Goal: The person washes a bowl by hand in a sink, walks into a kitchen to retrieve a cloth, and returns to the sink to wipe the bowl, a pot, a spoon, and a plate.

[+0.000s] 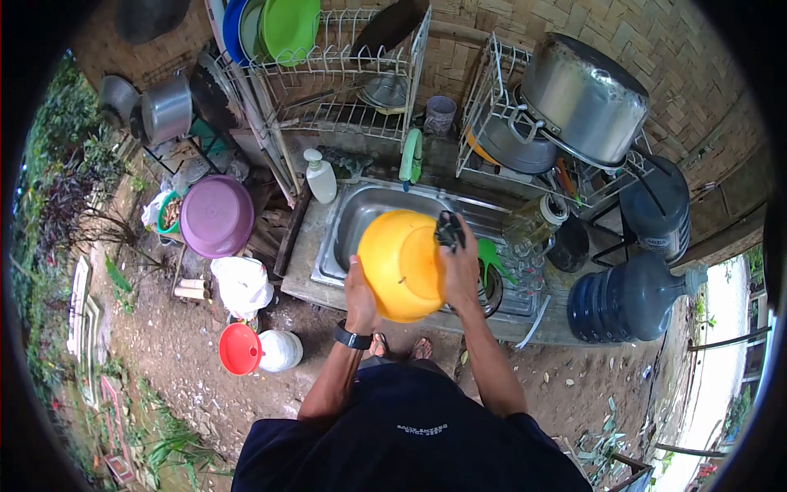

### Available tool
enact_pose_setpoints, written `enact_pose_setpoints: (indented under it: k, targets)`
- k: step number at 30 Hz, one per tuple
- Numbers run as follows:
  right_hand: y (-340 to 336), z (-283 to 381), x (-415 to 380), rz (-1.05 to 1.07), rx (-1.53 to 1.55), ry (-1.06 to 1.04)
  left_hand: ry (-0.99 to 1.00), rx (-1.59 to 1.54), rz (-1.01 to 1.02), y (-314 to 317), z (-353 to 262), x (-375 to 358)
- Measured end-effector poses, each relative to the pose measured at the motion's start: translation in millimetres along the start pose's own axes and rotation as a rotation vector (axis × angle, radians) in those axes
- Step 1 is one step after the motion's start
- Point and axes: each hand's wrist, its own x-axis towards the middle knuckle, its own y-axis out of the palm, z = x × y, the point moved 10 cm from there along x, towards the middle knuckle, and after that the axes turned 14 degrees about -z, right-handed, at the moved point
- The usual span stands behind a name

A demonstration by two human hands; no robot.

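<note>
A yellow plastic bowl (385, 262) is tilted over the front of the metal sink (344, 213), its underside facing up toward me. My left hand (359, 293) grips the bowl's left rim, and a dark watch sits on that wrist. On the bowl's right side, my right hand (461, 266) presses a black scrubbing pad (450, 232) against the outer surface. The green faucet (411, 156) stands behind the bowl. Just right of my right hand lies a green plastic utensil (492, 261), beside several drinking glasses (529, 275).
A soap pump bottle (321, 179) stands at the sink's back left corner. Dish racks (344, 66) and a large pot (586, 98) rise behind. Blue water jugs (623, 299) lie to the right. A purple basin (217, 215) and red funnel (240, 348) are at left.
</note>
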Motion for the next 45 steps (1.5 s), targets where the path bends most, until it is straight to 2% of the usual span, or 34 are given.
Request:
enact_pose_setpoints:
  k: [2,4,7,8,10,12,13,14,15,16,17,19,21,22,25,32,34,36,37,40,41,42,44,45]
  targets:
    - [-5,49,-8,0.02,0.0,-0.274,0.035,-0.031,-0.029,-2,-7,4]
    - [4,89,-47,0.158,0.002,-0.51,0.017,-0.086,-0.06,-6,-15,8]
    - [-16,74,-78,-0.025,0.074,-0.658,-0.048,-0.195,-0.072,-7,-6,14]
    - [-17,51,-70,-0.065,0.124,-0.497,-0.098,-0.231,-0.078,-14,6,11]
    - [-14,8,-33,-0.151,0.214,-0.179,-0.06,-0.049,-0.021,-4,0,6]
    - [9,-32,7,0.092,0.223,0.166,0.017,0.167,0.096,11,-2,-3]
    - [15,-12,25,0.17,0.152,0.011,0.14,0.369,0.1,10,1,1]
    - [23,4,30,0.163,0.03,-0.111,0.169,0.446,0.084,11,6,7]
    - [33,22,27,0.202,0.192,0.052,0.194,0.526,0.069,12,13,12]
    - [46,68,10,0.308,-0.1,-0.382,0.211,0.609,0.056,14,20,10]
    - [51,92,-13,0.255,-0.152,-0.559,0.282,0.151,0.132,32,12,-7]
    - [50,105,-36,0.17,-0.12,-0.55,-0.042,-0.201,0.072,6,36,5]
    - [46,99,-67,0.116,-0.06,-0.634,-0.238,-0.331,0.073,2,35,14]
    - [47,93,-86,0.098,-0.025,-0.669,-0.325,-0.299,0.051,-14,43,19]
    - [22,67,-116,-0.286,-0.175,-0.831,-0.418,-0.229,-0.16,-31,55,16]
    - [-9,26,-13,-0.244,0.104,0.036,-0.437,-0.332,0.007,-16,77,4]
    - [-4,50,-36,-0.196,-0.093,-0.151,-0.432,-0.429,-0.02,-22,84,15]
    - [6,65,-86,-0.204,-0.192,-0.429,-0.504,-0.523,0.023,-14,83,15]
    - [8,66,-97,-0.205,-0.232,-0.464,-0.55,-0.489,0.025,-13,82,7]
    - [-9,53,-59,-0.207,-0.119,-0.282,-0.579,-0.588,0.186,-16,94,2]
    - [-15,55,-37,-0.166,-0.057,-0.202,-0.569,-0.415,0.025,-24,96,-1]
    - [-15,41,-18,-0.146,-0.031,-0.175,-0.524,-0.379,0.044,-16,80,-7]
    - [1,-9,10,0.079,0.172,0.195,-0.435,-0.312,0.073,-8,56,-18]
    - [11,-34,15,0.163,0.227,0.316,-0.352,-0.282,0.036,-12,49,-13]
